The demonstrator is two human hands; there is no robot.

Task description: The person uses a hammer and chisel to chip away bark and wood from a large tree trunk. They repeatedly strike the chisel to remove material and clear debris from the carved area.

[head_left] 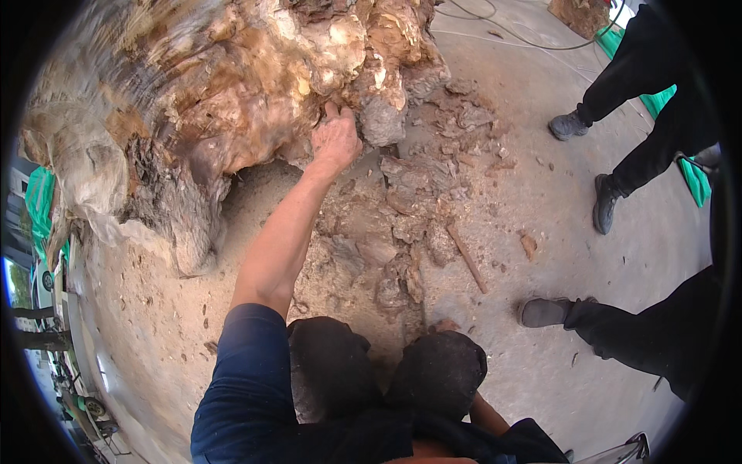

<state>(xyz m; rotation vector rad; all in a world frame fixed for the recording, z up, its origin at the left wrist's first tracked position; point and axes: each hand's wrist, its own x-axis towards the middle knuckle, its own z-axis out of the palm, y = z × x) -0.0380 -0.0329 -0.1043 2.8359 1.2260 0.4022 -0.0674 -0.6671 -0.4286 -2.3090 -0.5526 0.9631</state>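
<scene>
A huge, rough, brown tree stump (232,100) with pale, gnarled patches fills the upper left. My left hand (337,141) reaches out to its lower right side. A couple of its fingers stretch into a hollow in the wood and touch it; the other fingertips are hidden. I see nothing held in that hand. Beyond my right knee a small part of my right hand (444,325) shows low over the floor, its fingers mostly hidden by the knee. Loose chunks of bark (417,185) lie below and right of the stump.
A brown stick or rod (468,259) lies on the dusty concrete floor (572,247). On the right stand people in dark trousers and shoes (545,312). A cable (533,46) loops across the floor at the top. Green sheeting (696,182) shows at the right edge.
</scene>
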